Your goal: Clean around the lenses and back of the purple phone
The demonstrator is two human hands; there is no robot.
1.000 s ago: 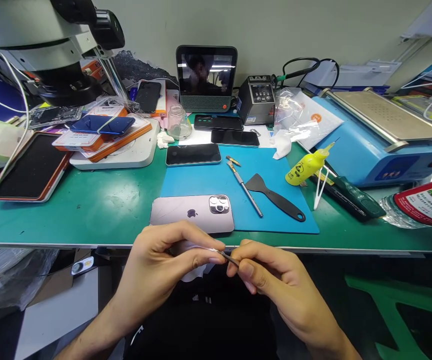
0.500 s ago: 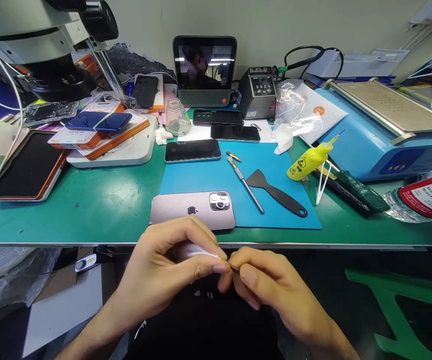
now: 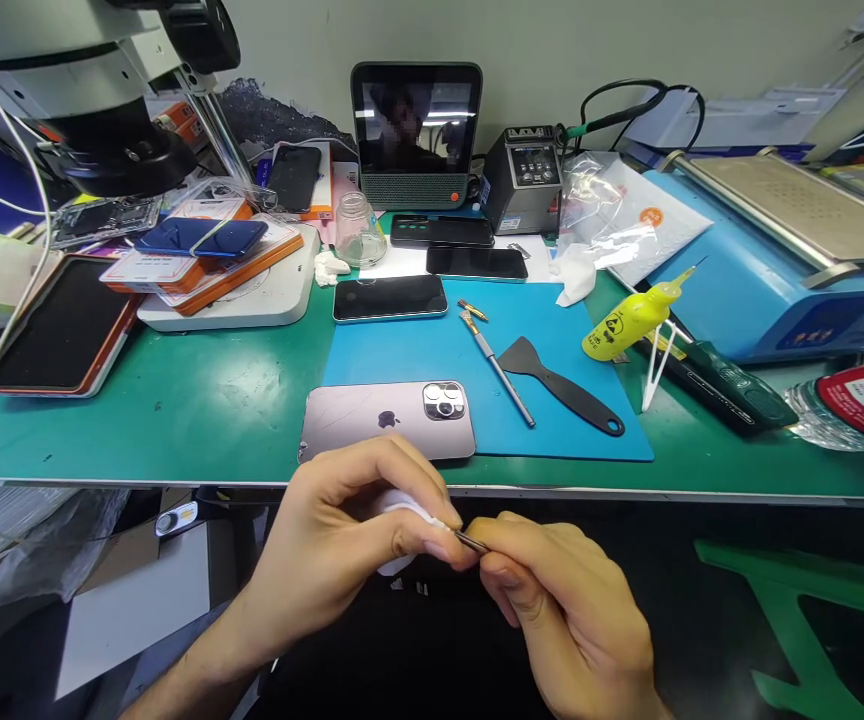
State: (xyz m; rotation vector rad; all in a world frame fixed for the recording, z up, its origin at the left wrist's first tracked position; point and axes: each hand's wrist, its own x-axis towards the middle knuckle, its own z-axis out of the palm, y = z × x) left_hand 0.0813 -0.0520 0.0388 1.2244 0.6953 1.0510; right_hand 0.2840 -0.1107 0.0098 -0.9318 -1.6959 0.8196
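In front of the table edge, my left hand (image 3: 361, 530) is closed on a white tissue (image 3: 400, 505), thumb and index finger pinched at its tip. A thin dark metal piece (image 3: 471, 542) runs from that pinch to my right hand (image 3: 563, 590), whose thumb and fingers grip its other end. Just beyond my left hand lies a purple phone (image 3: 357, 412), back side up, with a cracked corner. On the blue mat (image 3: 402, 356) rest a silver knife handle (image 3: 503, 375), a small brass tip (image 3: 472, 310) and a black scraper (image 3: 571, 395).
Three dark phones, one of them here (image 3: 390, 298), lie behind, near a glass jar (image 3: 357, 235). A yellow bottle (image 3: 627, 322), white tweezers (image 3: 655, 372) and a blue heating machine (image 3: 762, 300) are right. Boxes (image 3: 154, 274) and a microscope (image 3: 102, 110) occupy the left.
The right hand has shifted slightly right and down, and more of the dark metal piece shows between the hands. The camera view has moved slightly.
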